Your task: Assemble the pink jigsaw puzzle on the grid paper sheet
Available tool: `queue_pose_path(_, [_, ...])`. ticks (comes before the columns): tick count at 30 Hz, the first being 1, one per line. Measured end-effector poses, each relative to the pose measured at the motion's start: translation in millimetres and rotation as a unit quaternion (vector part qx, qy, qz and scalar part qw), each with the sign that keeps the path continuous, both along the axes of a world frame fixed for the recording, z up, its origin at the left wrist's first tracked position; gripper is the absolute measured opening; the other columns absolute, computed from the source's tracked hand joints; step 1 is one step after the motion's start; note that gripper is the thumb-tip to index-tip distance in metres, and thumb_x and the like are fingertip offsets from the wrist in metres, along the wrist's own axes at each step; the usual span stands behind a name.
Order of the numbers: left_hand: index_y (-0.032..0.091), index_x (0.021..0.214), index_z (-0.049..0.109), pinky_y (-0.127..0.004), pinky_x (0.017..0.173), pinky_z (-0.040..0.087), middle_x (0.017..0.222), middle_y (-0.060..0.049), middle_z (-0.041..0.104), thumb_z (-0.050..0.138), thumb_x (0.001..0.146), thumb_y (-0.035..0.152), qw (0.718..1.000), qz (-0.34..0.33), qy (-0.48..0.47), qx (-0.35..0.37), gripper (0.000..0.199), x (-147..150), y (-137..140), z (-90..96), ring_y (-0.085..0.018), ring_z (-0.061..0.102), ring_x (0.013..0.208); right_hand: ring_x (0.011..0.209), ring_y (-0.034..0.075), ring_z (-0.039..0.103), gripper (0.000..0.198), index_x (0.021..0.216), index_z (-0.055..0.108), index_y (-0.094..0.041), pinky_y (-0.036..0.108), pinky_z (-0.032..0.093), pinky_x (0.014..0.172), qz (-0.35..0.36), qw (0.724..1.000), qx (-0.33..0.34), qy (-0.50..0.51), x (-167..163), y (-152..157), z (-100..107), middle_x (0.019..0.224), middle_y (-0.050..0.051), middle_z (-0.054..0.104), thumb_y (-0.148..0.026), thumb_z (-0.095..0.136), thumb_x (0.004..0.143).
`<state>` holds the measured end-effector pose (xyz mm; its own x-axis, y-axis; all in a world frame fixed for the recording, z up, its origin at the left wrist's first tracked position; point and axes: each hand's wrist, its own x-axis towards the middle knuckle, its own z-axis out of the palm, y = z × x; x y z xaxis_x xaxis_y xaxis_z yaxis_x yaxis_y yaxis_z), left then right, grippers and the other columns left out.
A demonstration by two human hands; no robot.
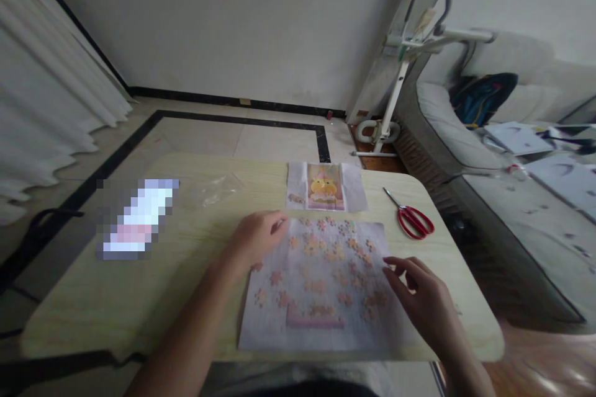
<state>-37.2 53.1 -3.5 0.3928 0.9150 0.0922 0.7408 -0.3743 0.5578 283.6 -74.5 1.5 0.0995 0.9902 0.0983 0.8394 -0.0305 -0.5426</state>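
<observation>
Pale wood-grain bench (pixel 93 310), tiled floor (pixel 242 142), plain wall (pixel 233 25) behind. Jigsaw pieces (pixel 316 286) lie spread on a white sheet (pixel 261 336), near-center of bench, slightly right. Mostly loose, some in clumps; pink strip (pixel 315 321) toward the sheet's near edge.

Left hand (pixel 261 236): at sheet's far-left corner, fingers curled, thumb tucked in. Can't tell if it's gripping anything. Right hand (pixel 419 288): at sheet's right edge, thumb and index nearly meeting. Can't tell if a piece or the paper is between them.

Just beyond the sheet: creased paper with a printed yellow cartoon character (pixel 325 186). Right of that, red-handled scissors (pixel 402 208), tip pointing far-left. Far-left side: clear plastic bag (pixel 216 190); further left, a pixelated bright rectangle (pixel 139 217), details unreadable.

Off bench: white curtain (pixel 41 74) left; white metal stand (pixel 395 96) far right; light sofa (pixel 437 108) right, dark backpack (pixel 487 99) on it.
</observation>
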Motion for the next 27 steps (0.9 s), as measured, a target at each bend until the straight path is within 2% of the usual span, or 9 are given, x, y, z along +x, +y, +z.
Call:
queue_pose_path(7, [0.02,0.09,0.072,-0.027,0.061,0.042,0.081,-0.005,0.075,0.05,0.093,0.027,1.0,-0.006,-0.01,0.011,0.024,4,0,-4.5,-0.018,0.067,0.069,0.058,0.015,0.052,0.022,0.105,0.068,-0.024,0.029,0.046,0.058,0.031,0.999,-0.029,-0.009,-12,-10,10,0.083,0.003,0.061,-0.035,0.054,0.093])
queue_pose_path(11, [0.019,0.09,0.072,-0.026,0.061,0.042,0.081,-0.006,0.075,0.049,0.093,0.028,1.0,-0.01,-0.015,0.015,0.025,6,-2,-4.3,-0.018,0.067,0.069,0.068,0.017,0.059,0.021,0.105,0.069,-0.023,0.03,0.048,0.065,0.068,0.996,-0.051,-0.018,-22,-7,16,0.088,0.005,0.064,-0.03,0.053,0.093])
queue_pose_path(15, [0.019,0.09,0.073,-0.026,0.06,0.041,0.081,-0.006,0.075,0.049,0.093,0.029,1.0,-0.01,-0.021,0.02,0.026,8,-3,-2.6,-0.018,0.067,0.068,0.078,0.019,0.064,0.018,0.099,0.071,-0.022,0.03,0.048,0.071,0.137,0.989,-0.059,-0.011,-33,8,23,0.092,0.006,0.067,-0.024,0.054,0.092])
queue_pose_path(19, [0.019,0.092,0.073,-0.026,0.058,0.04,0.08,-0.006,0.075,0.05,0.092,0.028,0.999,-0.005,-0.026,0.022,0.025,8,-2,-2.8,-0.018,0.066,0.066,0.073,0.016,0.062,0.016,0.085,0.07,-0.022,0.027,0.046,0.068,0.181,0.981,-0.07,-0.03,-44,18,30,0.084,0.003,0.064,-0.019,0.056,0.091])
queue_pose_path(24, [0.018,0.092,0.074,-0.026,0.06,0.04,0.08,-0.006,0.075,0.05,0.092,0.028,1.0,0.003,-0.018,0.022,0.026,8,-3,-4.9,-0.018,0.067,0.066,0.072,0.016,0.061,0.016,0.081,0.069,-0.022,0.026,0.046,0.066,0.159,0.983,-0.096,-0.01,-42,5,30,0.084,0.003,0.064,-0.021,0.057,0.09])
queue_pose_path(27, [0.019,0.093,0.074,-0.026,0.063,0.041,0.083,-0.006,0.076,0.052,0.092,0.029,1.0,0.002,-0.01,0.023,0.025,9,-3,-6.3,-0.018,0.068,0.071,0.067,0.016,0.058,0.017,0.086,0.07,-0.021,0.027,0.045,0.063,0.112,0.991,-0.067,0.033,-27,-9,22,0.083,0.004,0.063,-0.029,0.056,0.092])
